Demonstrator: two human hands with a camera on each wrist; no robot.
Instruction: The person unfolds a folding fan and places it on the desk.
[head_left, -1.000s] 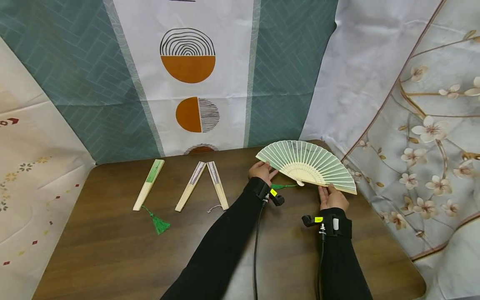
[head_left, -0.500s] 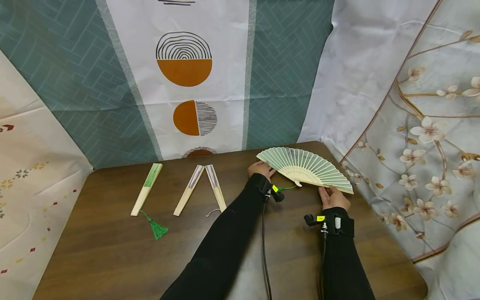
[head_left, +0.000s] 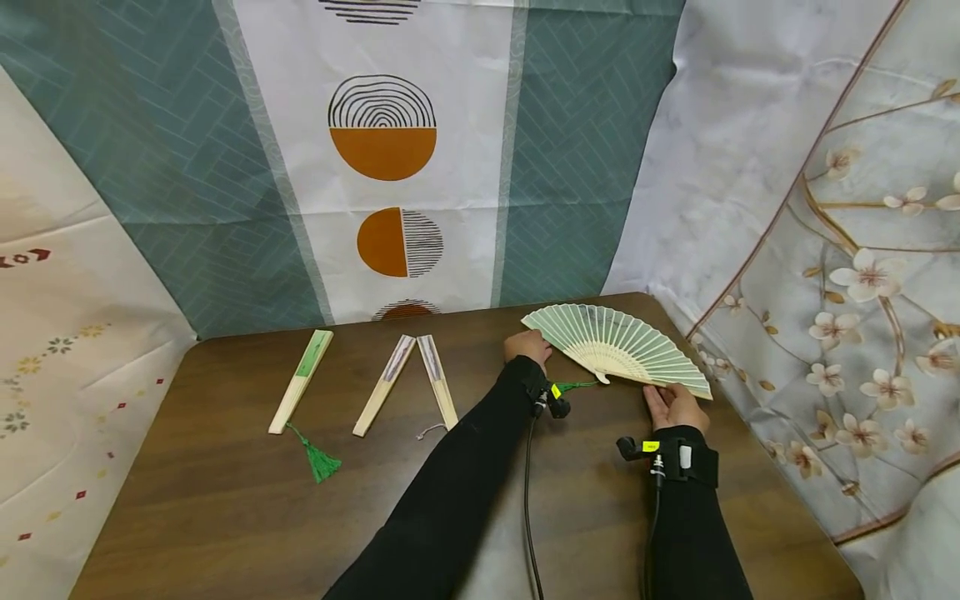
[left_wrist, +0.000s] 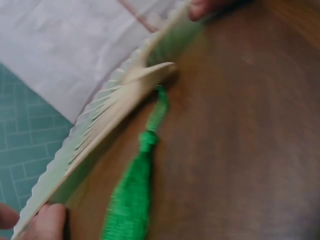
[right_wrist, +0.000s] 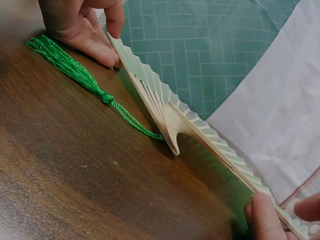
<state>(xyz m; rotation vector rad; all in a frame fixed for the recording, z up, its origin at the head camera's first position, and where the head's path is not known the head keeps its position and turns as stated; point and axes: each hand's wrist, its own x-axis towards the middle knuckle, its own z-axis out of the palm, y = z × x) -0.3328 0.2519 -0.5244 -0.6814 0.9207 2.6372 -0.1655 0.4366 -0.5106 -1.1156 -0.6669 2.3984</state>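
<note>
A pale green folding fan (head_left: 626, 346) with light wooden ribs is spread wide at the back right of the table. My left hand (head_left: 529, 347) pinches its left end, with fingers and thumb at the edge in the right wrist view. At the opposite end my right hand (head_left: 678, 408) holds the outer rib between thumb and fingers (right_wrist: 265, 217). The fan's pivot end points toward me, and a green tassel (right_wrist: 75, 72) trails from it onto the table. In the left wrist view the fan is seen nearly edge-on and somewhat blurred.
Left on the table (head_left: 225, 508) lies a folded fan with a green panel (head_left: 302, 379) and a green tassel (head_left: 321, 462). Two more folded fans, one slanted (head_left: 384, 386) and one beside my left sleeve (head_left: 437, 379), lie nearby. Patterned cloths (head_left: 585, 167) hang behind the table.
The head view has shifted slightly. The left fingers, earlier stretched out at the fan's left end, now look more curled in. The fan appears a little flatter and stays spread between both hands.
</note>
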